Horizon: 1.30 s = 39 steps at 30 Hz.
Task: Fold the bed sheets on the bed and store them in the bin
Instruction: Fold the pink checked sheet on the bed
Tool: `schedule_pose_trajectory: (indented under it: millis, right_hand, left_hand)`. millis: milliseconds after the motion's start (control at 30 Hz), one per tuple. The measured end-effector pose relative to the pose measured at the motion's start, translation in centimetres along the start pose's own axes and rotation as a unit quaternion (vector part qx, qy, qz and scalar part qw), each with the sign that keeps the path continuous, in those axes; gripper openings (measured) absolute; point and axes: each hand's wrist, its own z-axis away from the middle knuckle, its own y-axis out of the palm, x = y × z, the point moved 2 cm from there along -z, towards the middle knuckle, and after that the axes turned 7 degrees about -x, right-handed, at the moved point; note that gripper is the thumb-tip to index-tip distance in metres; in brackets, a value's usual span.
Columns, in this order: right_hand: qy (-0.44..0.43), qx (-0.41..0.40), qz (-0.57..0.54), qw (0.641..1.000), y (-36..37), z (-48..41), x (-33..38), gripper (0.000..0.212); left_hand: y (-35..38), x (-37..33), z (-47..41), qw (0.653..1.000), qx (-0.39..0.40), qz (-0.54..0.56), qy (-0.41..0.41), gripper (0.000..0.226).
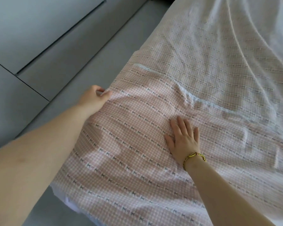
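Note:
A pink gingham bed sheet (pixel 137 152) with rows of small dark bows lies spread over the bed, reaching its left edge. Farther back the sheet's pale underside (pixel 211 59) shows, bordered by a strip of white lace. My left hand (pixel 95 98) pinches the sheet's edge at the left side of the bed, fingers curled round the fabric. My right hand (pixel 183 139) lies flat on the sheet near the middle, fingers straight and together, a yellow bracelet on its wrist. No bin is in view.
A grey floor (pixel 59 75) runs along the left of the bed. Grey cabinet or wall panels (pixel 23 30) with dark seams stand at the upper left. White bedding (pixel 260 22) with long creases covers the far right of the bed.

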Motion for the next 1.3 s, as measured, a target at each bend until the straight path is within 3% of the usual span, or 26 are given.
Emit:
schedule_pose_trajectory:
  millis: [67,133,200,233,300,367,467,533,700,800,867,933,1067,1167,1233,1300]
  right_hand:
    - [0.000,0.004,0.004,1.000,0.4,-0.3,-0.2,0.058]
    - [-0.001,0.002,0.005,1.000,0.5,-0.4,-0.1,0.058]
    - [-0.009,-0.027,0.000,1.000,0.3,-0.2,-0.2,0.060]
    - [-0.013,-0.055,-0.006,0.998,0.0,0.1,-0.3,0.068]
    - [-0.011,-0.101,-0.013,0.995,-0.3,1.0,-0.8,0.085]
    - [-0.001,-0.091,-0.009,0.996,0.2,1.8,-1.7,0.085]
    - [0.012,0.010,0.005,1.000,1.7,2.0,-2.6,0.064]
    - [0.014,0.035,-0.002,0.999,2.2,1.7,-2.9,0.062]
    - [0.004,0.020,-0.012,1.000,2.0,1.7,-2.8,0.062]
    - [0.007,0.012,-0.033,0.999,1.7,3.8,-3.0,0.062]
    - [-0.009,0.007,-0.031,0.999,2.3,6.6,-2.9,0.069]
    - [-0.032,0.003,-0.031,0.999,3.3,10.0,-2.7,0.090]
    - [-0.028,0.012,-0.045,0.999,5.1,14.4,-2.8,0.104]
    - [-0.013,-0.047,-0.012,0.999,6.3,17.2,-2.8,0.074]
    - [-0.022,-0.050,-0.025,0.998,7.1,19.0,-2.4,0.057]
    - [-0.032,-0.073,-0.023,0.997,7.9,21.2,-2.8,0.054]
  left_hand:
    - [1.3,-2.3,-1.5,0.999,0.047,-0.002,0.014,0.054]
    - [2.8,-4.6,-2.6,0.997,0.078,-0.013,0.024,0.046]
    - [3.9,-6.3,-3.4,0.997,0.038,-0.037,0.053,0.020]
    - [4.0,-7.0,-3.6,0.997,-0.002,-0.041,0.066,0.029]
    - [3.6,-7.7,-3.6,0.992,-0.076,-0.044,0.093,0.022]
    - [3.2,-7.3,-3.7,0.989,-0.101,-0.051,0.096,0.027]
    - [2.8,-3.9,-3.6,0.999,-0.028,-0.035,0.021,0.050]
    - [2.1,-1.6,-2.7,0.999,0.040,-0.022,-0.026,0.057]
    - [-2.0,3.0,2.5,0.986,0.149,-0.004,-0.074,0.019]
    - [-4.1,5.2,5.6,0.970,0.190,0.044,-0.143,0.018]
    - [-4.8,6.0,7.2,0.970,0.189,0.023,-0.154,0.015]
    - [-5.2,7.3,8.2,0.976,0.161,-0.042,-0.139,0.017]
    - [-6.3,9.4,10.0,0.984,0.049,-0.093,-0.142,0.036]
    - [-7.1,11.6,11.4,0.984,-0.023,-0.074,-0.163,0.038]
    - [-6.5,16.5,11.3,0.983,-0.018,-0.077,-0.168,0.052]
    - [-6.3,17.3,13.9,0.985,0.000,-0.023,-0.169,0.071]
